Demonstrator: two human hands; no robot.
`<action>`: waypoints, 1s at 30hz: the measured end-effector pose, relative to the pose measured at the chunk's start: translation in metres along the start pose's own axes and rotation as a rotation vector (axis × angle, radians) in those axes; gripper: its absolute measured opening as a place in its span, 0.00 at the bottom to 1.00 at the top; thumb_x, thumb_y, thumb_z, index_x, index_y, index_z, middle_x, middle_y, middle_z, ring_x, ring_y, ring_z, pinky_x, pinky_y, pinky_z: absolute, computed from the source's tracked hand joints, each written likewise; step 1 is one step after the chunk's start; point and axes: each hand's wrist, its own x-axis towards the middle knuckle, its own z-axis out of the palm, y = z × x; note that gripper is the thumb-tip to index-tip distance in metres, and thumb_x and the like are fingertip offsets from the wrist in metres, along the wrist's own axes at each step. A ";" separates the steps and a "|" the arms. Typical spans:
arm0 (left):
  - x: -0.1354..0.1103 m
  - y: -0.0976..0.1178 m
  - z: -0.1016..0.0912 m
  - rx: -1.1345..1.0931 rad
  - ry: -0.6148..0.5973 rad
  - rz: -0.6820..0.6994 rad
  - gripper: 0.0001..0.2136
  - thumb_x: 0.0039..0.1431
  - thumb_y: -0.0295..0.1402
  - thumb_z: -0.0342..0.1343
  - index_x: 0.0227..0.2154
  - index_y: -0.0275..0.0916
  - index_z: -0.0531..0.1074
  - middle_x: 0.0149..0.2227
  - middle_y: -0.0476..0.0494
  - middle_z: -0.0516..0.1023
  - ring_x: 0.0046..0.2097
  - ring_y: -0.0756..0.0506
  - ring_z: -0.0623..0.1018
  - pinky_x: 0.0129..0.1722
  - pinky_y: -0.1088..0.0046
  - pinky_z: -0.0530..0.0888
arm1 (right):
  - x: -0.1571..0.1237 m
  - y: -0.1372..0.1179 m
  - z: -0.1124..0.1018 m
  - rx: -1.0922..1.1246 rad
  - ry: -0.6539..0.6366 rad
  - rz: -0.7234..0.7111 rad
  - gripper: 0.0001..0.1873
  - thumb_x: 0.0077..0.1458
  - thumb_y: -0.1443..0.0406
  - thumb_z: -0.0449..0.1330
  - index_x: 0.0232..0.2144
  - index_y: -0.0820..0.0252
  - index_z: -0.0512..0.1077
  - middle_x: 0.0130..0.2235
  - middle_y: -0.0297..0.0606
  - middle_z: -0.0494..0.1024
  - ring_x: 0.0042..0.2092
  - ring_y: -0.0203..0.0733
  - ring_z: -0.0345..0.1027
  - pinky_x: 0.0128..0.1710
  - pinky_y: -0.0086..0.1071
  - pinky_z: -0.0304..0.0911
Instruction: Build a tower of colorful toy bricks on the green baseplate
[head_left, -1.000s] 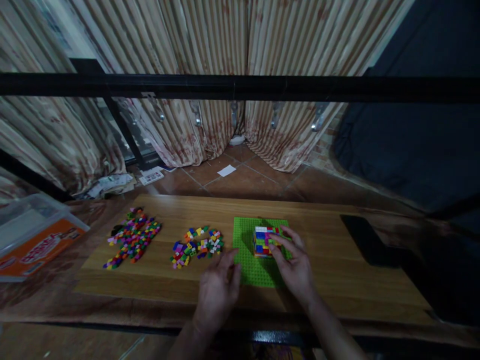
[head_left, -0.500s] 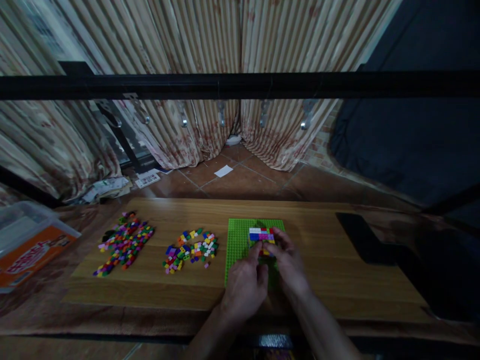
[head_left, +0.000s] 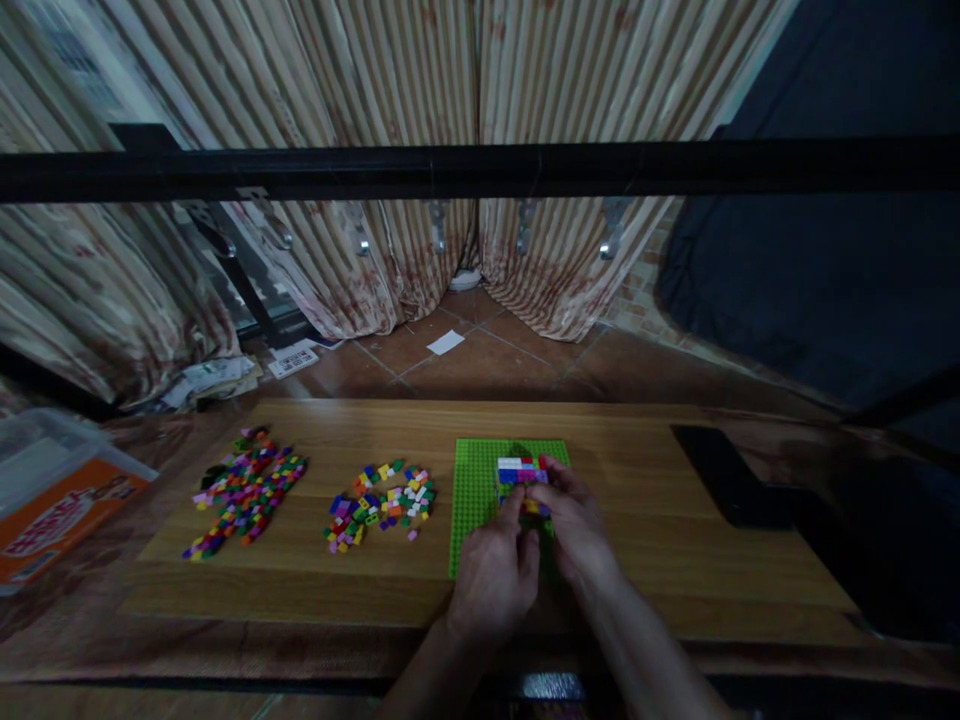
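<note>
A block of stacked toy bricks [head_left: 517, 472], in white, blue, red, purple and yellow rows, stands on a green studded baseplate [head_left: 472, 485]. My left hand [head_left: 493, 570] is at its near side, index finger pressed against the bricks and the other fingers curled. Around the right side wraps my right hand [head_left: 576, 518], its thumb on the near face and its fingers at the far right corner. Both hands hide the lower front of the block. Whether a loose brick lies between the fingertips is too small to tell.
Left of the baseplate lie a ring of loose bricks [head_left: 390, 500] and a larger brick heap [head_left: 251, 485] on the wooden board [head_left: 622, 440]. A clear plastic box [head_left: 67, 500] with an orange label sits at far left. A black flat object [head_left: 731, 475] lies at right.
My hands stay at the brick block, with only a slight shift of the fingers. The right thumb sits a little closer to the left fingertip. The view has moved slightly.
</note>
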 end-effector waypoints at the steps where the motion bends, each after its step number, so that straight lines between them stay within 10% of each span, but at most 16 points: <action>1: -0.002 0.000 -0.001 -0.011 0.002 0.001 0.23 0.62 0.33 0.46 0.60 0.36 0.60 0.29 0.45 0.77 0.28 0.46 0.75 0.32 0.70 0.72 | -0.001 -0.001 -0.002 -0.003 -0.015 -0.011 0.25 0.32 0.66 0.65 0.39 0.57 0.72 0.37 0.34 0.78 0.38 0.41 0.72 0.38 0.35 0.67; 14: -0.060 -0.064 -0.054 -0.010 0.332 -0.197 0.14 0.61 0.37 0.48 0.46 0.38 0.69 0.30 0.45 0.79 0.29 0.48 0.78 0.29 0.74 0.73 | -0.043 0.000 -0.081 -0.215 0.125 -0.086 0.24 0.42 0.54 0.67 0.42 0.55 0.74 0.46 0.42 0.79 0.49 0.49 0.72 0.40 0.37 0.70; 30: -0.089 -0.091 -0.073 0.122 0.577 -0.276 0.08 0.61 0.31 0.48 0.40 0.39 0.70 0.40 0.42 0.74 0.40 0.46 0.77 0.39 0.70 0.75 | -0.107 0.055 -0.033 -0.793 -0.498 -0.543 0.10 0.57 0.59 0.55 0.34 0.51 0.76 0.36 0.36 0.80 0.38 0.42 0.76 0.38 0.32 0.72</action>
